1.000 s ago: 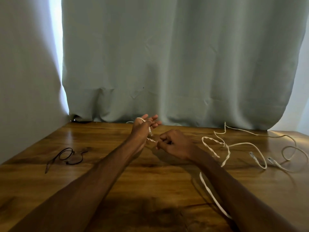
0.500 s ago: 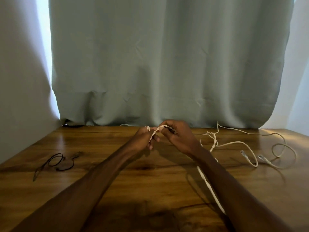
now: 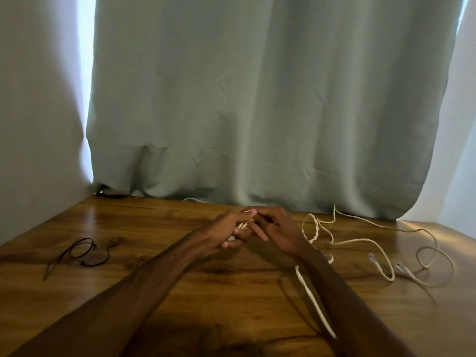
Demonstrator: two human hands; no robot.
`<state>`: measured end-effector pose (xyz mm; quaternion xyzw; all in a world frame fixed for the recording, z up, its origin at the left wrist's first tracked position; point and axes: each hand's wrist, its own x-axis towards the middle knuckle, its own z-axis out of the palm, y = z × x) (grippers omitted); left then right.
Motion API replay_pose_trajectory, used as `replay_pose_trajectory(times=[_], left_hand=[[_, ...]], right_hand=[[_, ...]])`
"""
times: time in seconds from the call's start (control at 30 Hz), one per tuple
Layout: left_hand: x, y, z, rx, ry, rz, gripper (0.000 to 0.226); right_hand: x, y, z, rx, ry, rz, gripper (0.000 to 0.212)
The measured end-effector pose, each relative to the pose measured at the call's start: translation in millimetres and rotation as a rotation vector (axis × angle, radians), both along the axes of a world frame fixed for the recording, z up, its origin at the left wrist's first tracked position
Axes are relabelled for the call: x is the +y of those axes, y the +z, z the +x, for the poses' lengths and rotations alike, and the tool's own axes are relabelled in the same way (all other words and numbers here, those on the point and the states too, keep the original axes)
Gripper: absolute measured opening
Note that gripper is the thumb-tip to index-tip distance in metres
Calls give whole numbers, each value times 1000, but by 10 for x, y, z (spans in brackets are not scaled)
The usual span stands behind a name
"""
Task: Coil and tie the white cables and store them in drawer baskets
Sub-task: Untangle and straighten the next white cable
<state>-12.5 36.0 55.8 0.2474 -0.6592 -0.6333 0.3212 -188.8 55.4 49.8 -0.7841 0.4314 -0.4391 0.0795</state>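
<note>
The task is at an early stage: only a few small turns of the white cable (image 3: 243, 224) are gathered, nothing is tied, and no drawer basket is in view. The left hand (image 3: 225, 234) makes the grip, fingers curled round those turns just above the table (image 3: 167, 300), so the coil sits inside that hand. The right hand (image 3: 279, 231) meets it fingertip to fingertip, though I cannot tell whether it pinches the strand or only steadies it. Right of the left hand, most of the cable lies slack on the table in a twisted stretch and wide bends, ending in two connectors (image 3: 373, 259) well apart from the grip. One run passes under the right forearm. Well to the left of the left hand lies a thin black cord (image 3: 83, 253), untouched. By my judgement, the winding, tying and storing are all left to do.
</note>
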Motion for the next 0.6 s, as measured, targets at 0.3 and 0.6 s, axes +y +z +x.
replay_pose_trajectory(times=[0.3,0.6], left_hand=[[-32,92,-1,421,-36,254,40],[-176,20,-43,529,245,270,14]], right_hand=[[165,-67,261,166,-55,331,24],[108,-85,489,469,-85,255,24]])
